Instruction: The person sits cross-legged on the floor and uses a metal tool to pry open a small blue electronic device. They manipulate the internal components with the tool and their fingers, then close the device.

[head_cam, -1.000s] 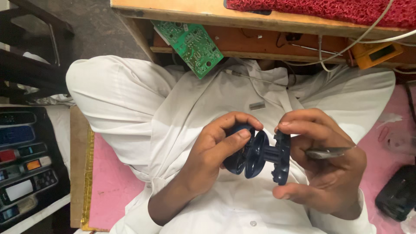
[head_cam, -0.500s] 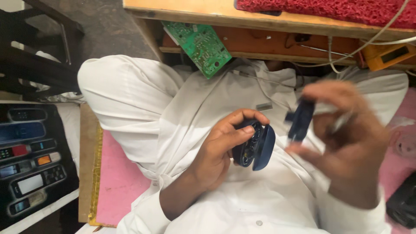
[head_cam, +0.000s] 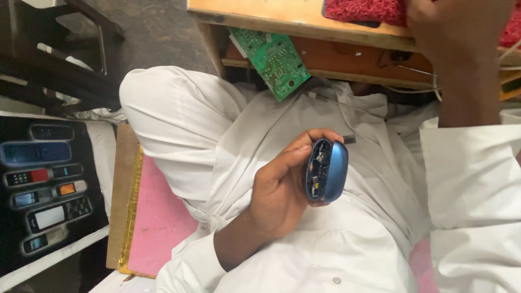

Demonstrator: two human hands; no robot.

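1. My left hand (head_cam: 277,195) grips the blue rounded plastic shell half (head_cam: 325,171) over my lap, fingers curled behind it, thumb on its near edge.
2. Its open side faces me: small circuit parts sit bare inside, so the casing is already apart.
3. My right hand (head_cam: 461,38) is up at the far wooden bench (head_cam: 260,16), on the red textured mat (head_cam: 363,10); I cannot tell whether those fingers hold anything.
4. A green circuit board (head_cam: 271,57) hangs under the bench.
5. Judging by this, the opening is done; the inside work remains.
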